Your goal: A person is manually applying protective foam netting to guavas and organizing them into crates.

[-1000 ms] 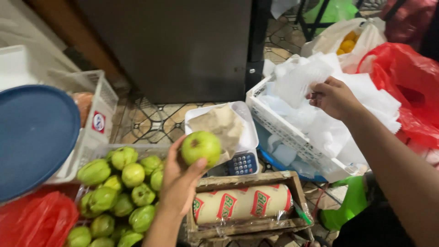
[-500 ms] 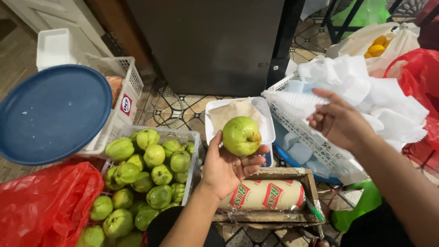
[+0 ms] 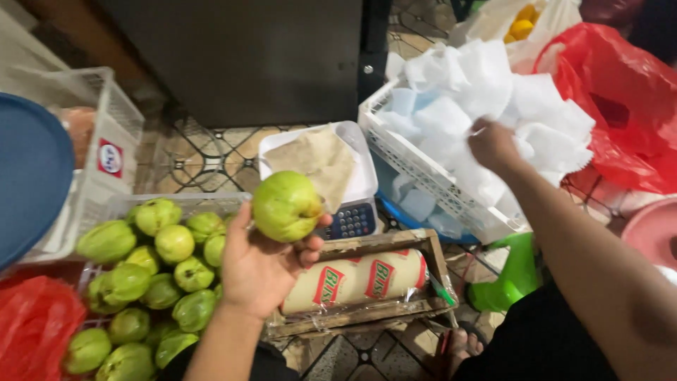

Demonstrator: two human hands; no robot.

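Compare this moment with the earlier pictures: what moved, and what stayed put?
The right hand shifted within the white foam wrappers in the white plastic basket, gripping one sheet throughout. The left hand kept hold of the round green guava. The crate of green guavas stayed put.

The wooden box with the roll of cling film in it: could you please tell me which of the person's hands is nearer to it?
Left. The left hand, holding a green guava, is just beside the wooden box; the right hand is farther off, in the white basket.
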